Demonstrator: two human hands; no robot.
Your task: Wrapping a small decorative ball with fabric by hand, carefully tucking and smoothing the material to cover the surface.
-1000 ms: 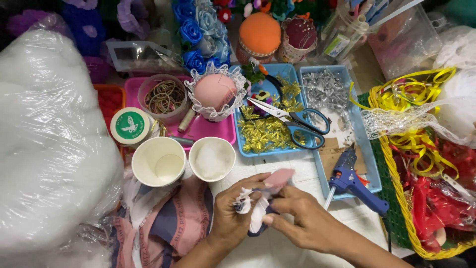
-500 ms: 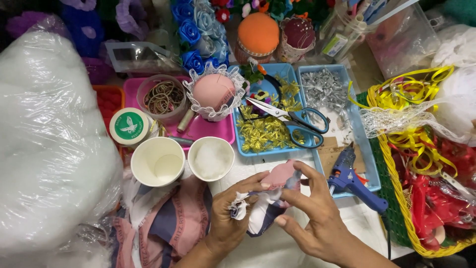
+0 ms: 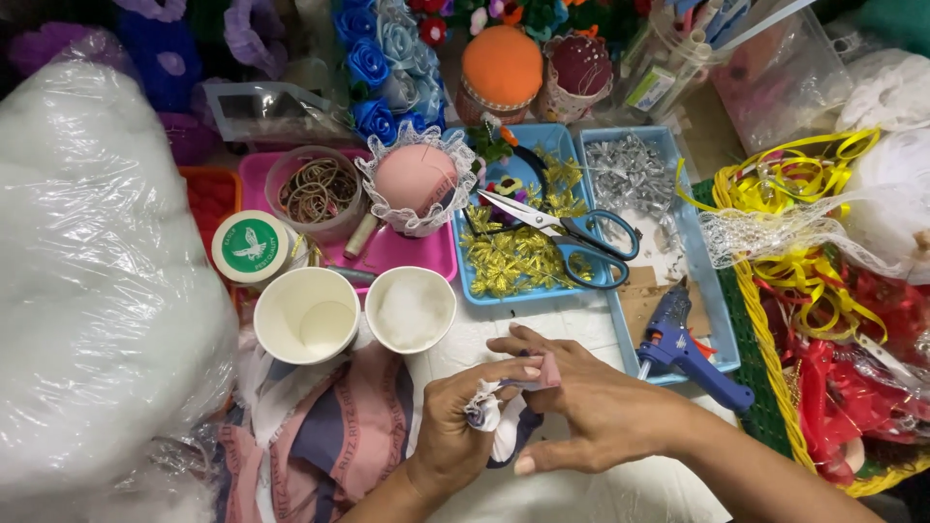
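My left hand (image 3: 455, 431) grips a small bundle of white and dark blue cloth (image 3: 492, 416), with white stuffing showing at its end. My right hand (image 3: 581, 407) lies over it from the right, fingers spread, pressing a small pink piece (image 3: 548, 371) against the bundle's top. Both hands hover low at the table's front. Just behind them stand two white paper cups, one empty (image 3: 308, 315) and one filled with white stuffing (image 3: 411, 308).
A blue glue gun (image 3: 686, 351) lies right of my hands. Scissors (image 3: 567, 230) rest on a blue tray (image 3: 475, 291) of gold trimmings. A pink lace-edged pincushion (image 3: 417, 184), a big clear bag of stuffing (image 3: 92, 281), striped cloth (image 3: 329, 436) and a basket of ribbons (image 3: 823, 291) surround the spot.
My right hand has shifted left and flattened over the bundle. The pink piece, earlier raised at the top, now sits pressed lower between both hands.
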